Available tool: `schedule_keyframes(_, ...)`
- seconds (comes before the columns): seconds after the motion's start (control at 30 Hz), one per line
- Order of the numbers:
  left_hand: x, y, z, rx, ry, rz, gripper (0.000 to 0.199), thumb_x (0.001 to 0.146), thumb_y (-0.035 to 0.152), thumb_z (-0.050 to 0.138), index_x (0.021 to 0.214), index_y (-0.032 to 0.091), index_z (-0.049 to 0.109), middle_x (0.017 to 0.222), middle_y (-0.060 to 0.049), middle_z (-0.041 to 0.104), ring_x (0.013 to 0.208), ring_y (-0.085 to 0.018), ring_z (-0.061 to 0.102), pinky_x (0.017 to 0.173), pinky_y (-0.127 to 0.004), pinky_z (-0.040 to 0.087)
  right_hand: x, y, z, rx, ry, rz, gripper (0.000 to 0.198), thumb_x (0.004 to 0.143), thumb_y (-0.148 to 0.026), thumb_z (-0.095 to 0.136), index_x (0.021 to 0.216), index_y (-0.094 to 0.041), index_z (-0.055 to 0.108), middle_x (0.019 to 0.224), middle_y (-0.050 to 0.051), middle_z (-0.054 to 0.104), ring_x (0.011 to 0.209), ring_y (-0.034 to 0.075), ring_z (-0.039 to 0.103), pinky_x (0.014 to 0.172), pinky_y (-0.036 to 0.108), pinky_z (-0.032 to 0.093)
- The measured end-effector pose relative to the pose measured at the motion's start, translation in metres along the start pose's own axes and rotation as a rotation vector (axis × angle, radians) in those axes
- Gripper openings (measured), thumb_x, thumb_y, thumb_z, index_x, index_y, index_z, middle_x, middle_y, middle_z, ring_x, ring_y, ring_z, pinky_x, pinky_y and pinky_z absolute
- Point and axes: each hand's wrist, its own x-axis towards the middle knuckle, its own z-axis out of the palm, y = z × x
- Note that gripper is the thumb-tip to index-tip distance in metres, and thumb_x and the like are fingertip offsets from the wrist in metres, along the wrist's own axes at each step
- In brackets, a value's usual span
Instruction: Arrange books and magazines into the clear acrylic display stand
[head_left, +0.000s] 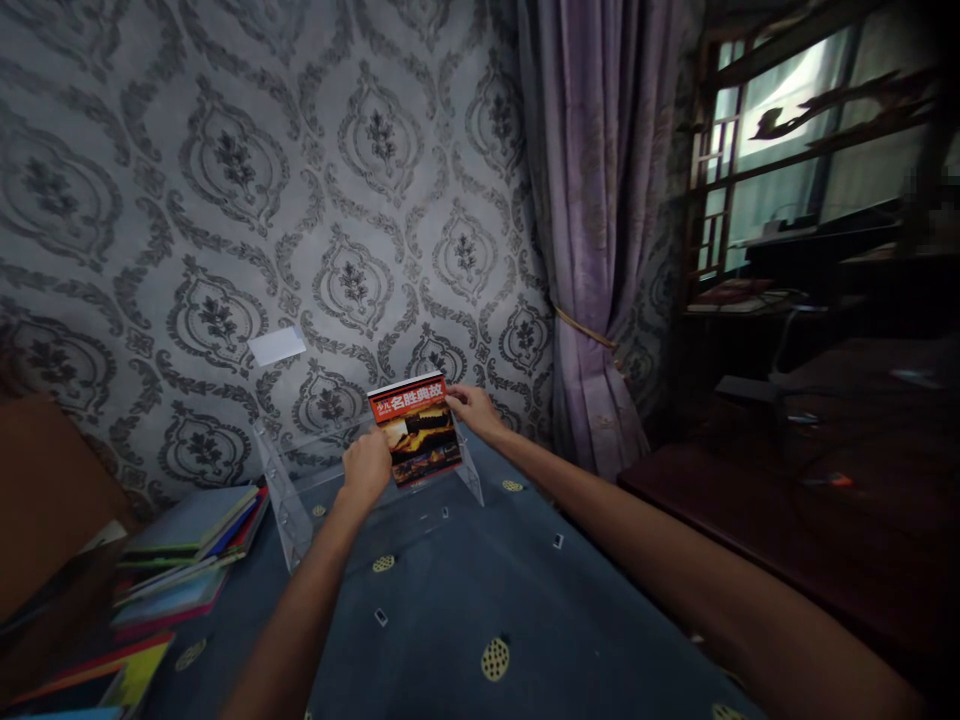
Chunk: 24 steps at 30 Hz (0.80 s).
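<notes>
A book [418, 432] with a red title band and a dark orange picture cover stands upright, leaning slightly back, at the right end of a clear plastic rack [279, 495]. My left hand [367, 462] is closed at the book's left edge, with its fingertips partly hidden behind the knuckles. At the upper right corner, my right hand [471, 408] pinches the book between thumb and fingers. The rack's right side panel [470, 474] shows just below my right wrist. The rest of the rack, left of the book, holds nothing that I can see.
Books lie in a stack [184, 545] at the left, with more [105, 675] nearer me. A cardboard box [52, 500] stands beyond them. Dark blue cloth with pineapple prints [450, 620] covers the table. Patterned wallpaper and a purple curtain [600, 250] rise behind.
</notes>
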Motion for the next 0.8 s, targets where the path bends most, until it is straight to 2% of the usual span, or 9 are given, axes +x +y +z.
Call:
schedule_keyframes(0.27,-0.0001,-0.0002,-0.0019,0.032,-0.018,-0.009,0.036,0.100,0.023,0.032,0.112,0.010,0.063,0.101,-0.021,0.073,0.096,-0.032,0.072,0.078,-0.039,0.054,0.0031,0.0065,0.0043,-0.012,0.042,0.000,0.029,0.082,-0.018,0.054,0.098,-0.018,0.077,0.077,0.002,0.075,0.076,0.017,0.067,0.071,0.026,0.054)
schedule_keyframes(0.57,-0.0027,-0.0014,-0.0045,0.044,-0.031,0.008,0.035,0.100,0.022,0.030,0.113,0.012,0.062,0.102,-0.019,0.074,0.098,-0.030,0.072,0.079,-0.037,0.054,0.0035,0.0052,0.0045,-0.004,0.060,0.013,0.031,0.080,-0.016,0.054,0.098,-0.019,0.079,0.079,0.003,0.077,0.077,0.020,0.070,0.075,0.030,0.056)
schedule_keyframes(0.8,-0.0030,-0.0029,-0.0052,0.045,-0.030,0.011,0.036,0.100,0.021,0.029,0.114,0.011,0.061,0.104,-0.019,0.073,0.098,-0.031,0.072,0.080,-0.040,0.054,0.0000,0.0038,0.0071,0.009,0.089,0.007,0.031,0.079,-0.016,0.054,0.099,-0.019,0.078,0.080,0.004,0.076,0.073,0.018,0.068,0.070,0.028,0.056)
